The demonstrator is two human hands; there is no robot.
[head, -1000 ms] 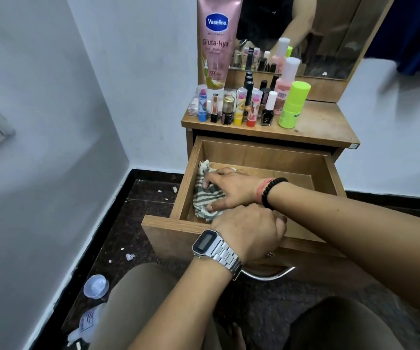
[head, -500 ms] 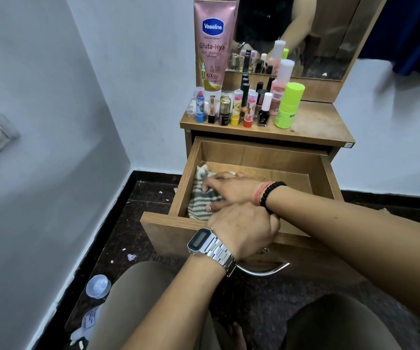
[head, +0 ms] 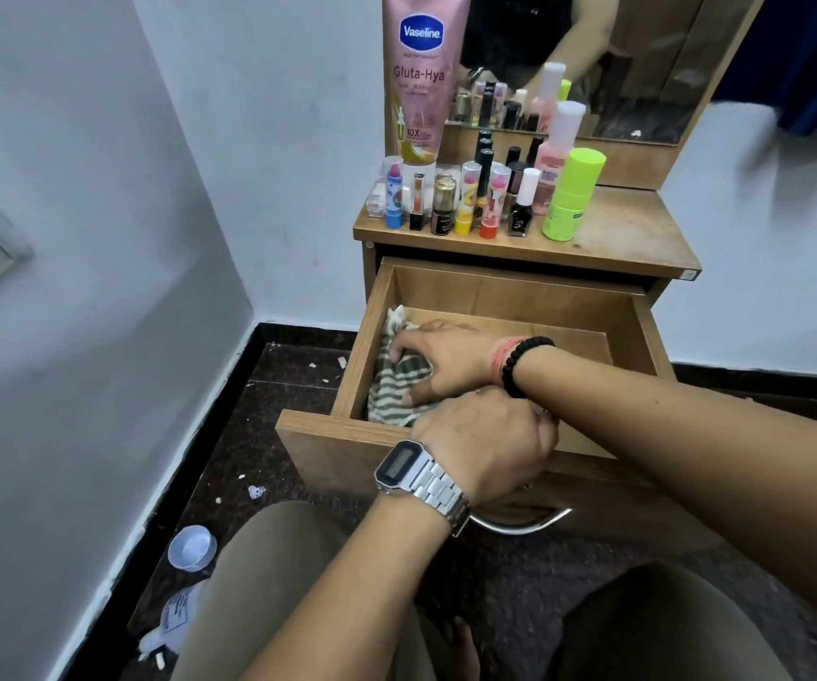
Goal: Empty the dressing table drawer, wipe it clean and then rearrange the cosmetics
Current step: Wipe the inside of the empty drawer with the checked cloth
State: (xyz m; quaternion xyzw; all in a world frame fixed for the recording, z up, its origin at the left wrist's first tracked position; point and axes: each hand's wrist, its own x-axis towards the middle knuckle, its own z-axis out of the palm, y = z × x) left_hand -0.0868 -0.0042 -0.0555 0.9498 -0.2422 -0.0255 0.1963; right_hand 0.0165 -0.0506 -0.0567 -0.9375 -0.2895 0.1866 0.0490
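We see dressing table [head: 642,238], drawer [head: 519,292] pulled open. Our right hand [head: 450,358] inside drawer at left end, fingers spread, pressing striped cloth [head: 391,385] onto drawer floor against left wall. Our left hand [head: 490,442] on drawer front edge, fingers curled over it; grip beyond knuckles hidden. Cosmetics [head: 485,199] upright on tabletop's left half, lotion tube [head: 421,81] tallest behind them.

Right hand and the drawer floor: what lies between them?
The striped cloth. In the head view the right hand presses it onto the floor of the drawer by the left wall.
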